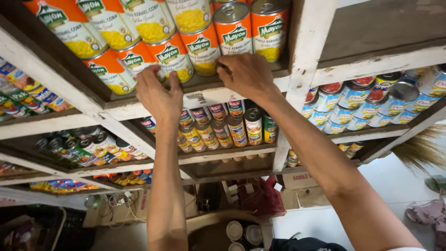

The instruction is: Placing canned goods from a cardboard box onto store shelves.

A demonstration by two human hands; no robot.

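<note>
Head view. Left hand point(159, 95): raised to the top shelf, palm away from the camera, fingers spread narrowly and curled over the shelf's front edge. The fingertips touch the base of an orange corn can point(173, 59) in the lower row; no grasp is closed around it. Right hand point(246, 74): raised to the same level, wrist bent, fingers bunched at the foot of the next orange can point(202, 49). Whether the fingers grip that can or only press on it cannot be told. Both forearms rise from the bottom of the frame, the left nearly vertical, the right slanting in from the lower right.

Edges and room: the cans stand two rows high, packed side by side, touching, and fill the compartment up to the white post point(302, 69) on the right. The wooden shelf edge point(204, 98) is painted white, chipped and worn, with dark board showing behind it. Open space lies only in front of the shelf, where the hands are.

Materials: the corn cans are metal cylinders with glossy orange paper labels and ring-pull lids. One shelf below stand smaller tins point(232, 125) with mixed labels, closely ranked. To the right, a compartment holds blue-and-white cans point(367, 109) with red tops. A straw broom point(423, 148) leans at the far right.
</note>
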